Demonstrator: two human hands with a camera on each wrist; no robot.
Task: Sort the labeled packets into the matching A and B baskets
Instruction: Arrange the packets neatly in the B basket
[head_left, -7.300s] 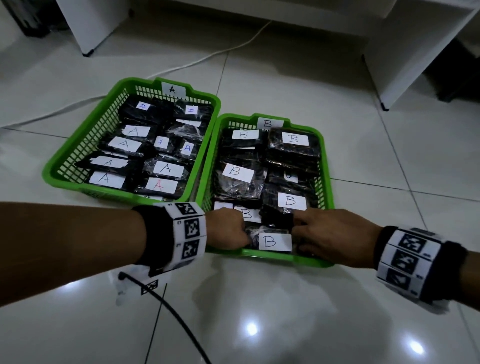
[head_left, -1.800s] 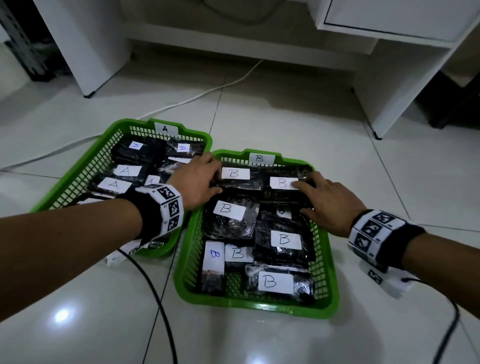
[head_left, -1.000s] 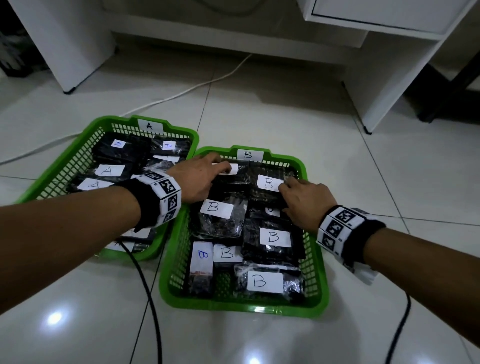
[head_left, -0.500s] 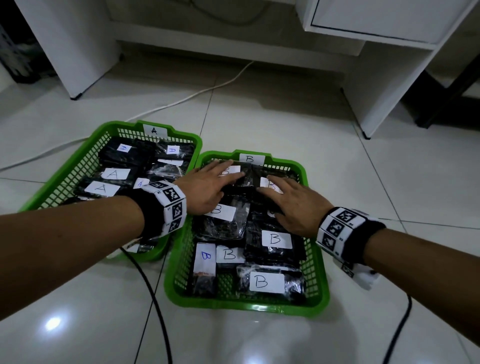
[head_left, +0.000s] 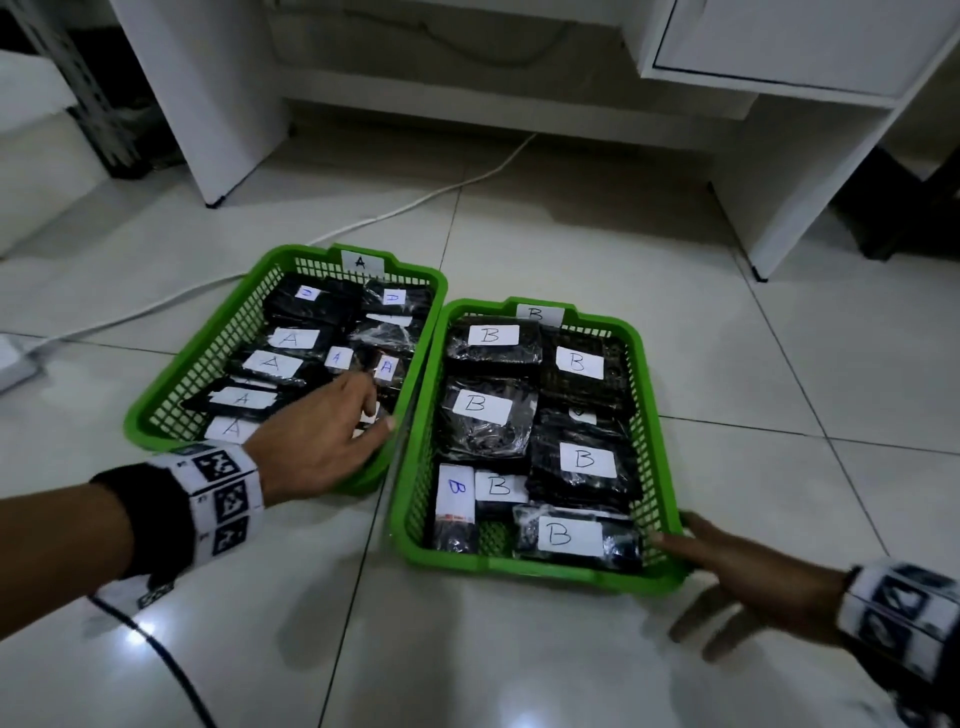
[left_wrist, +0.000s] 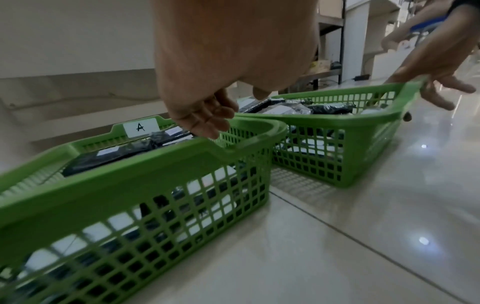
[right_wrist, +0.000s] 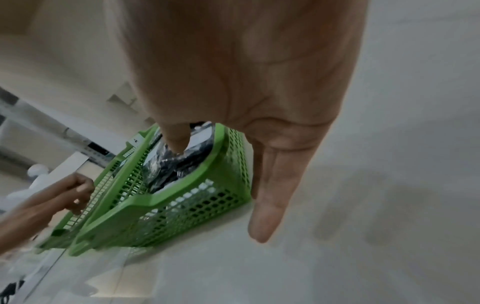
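Head view: Two green mesh baskets sit side by side, touching, on the white tiled floor. The A basket (head_left: 156, 415), tagged "A" on its far rim, holds black packets (head_left: 291, 340) with white labels, most reading "A"; two at the back are too blurred to read. The B basket (head_left: 654, 467), tagged "B", holds black packets with "B" labels (head_left: 569, 535), one narrow packet (head_left: 456, 506) lettered in blue. My left hand (head_left: 317, 441) hangs over the A basket's near right corner, fingers loosely bent, gripping nothing. My right hand (head_left: 748, 582) is spread at the B basket's near right corner, fingers extended, thumb touching the rim.

Left wrist view: My left hand's fingers (left_wrist: 207, 117) hang relaxed just above the A basket's rim (left_wrist: 155, 162); the "A" tag (left_wrist: 141, 127) is legible. Beyond, my right hand (left_wrist: 436, 67) rests its thumb on the B basket's corner.

Right wrist view: My right hand (right_wrist: 246, 82) is released, one finger (right_wrist: 270, 195) pointing down beside the B basket's wall (right_wrist: 197, 207), the thumb over its packets.
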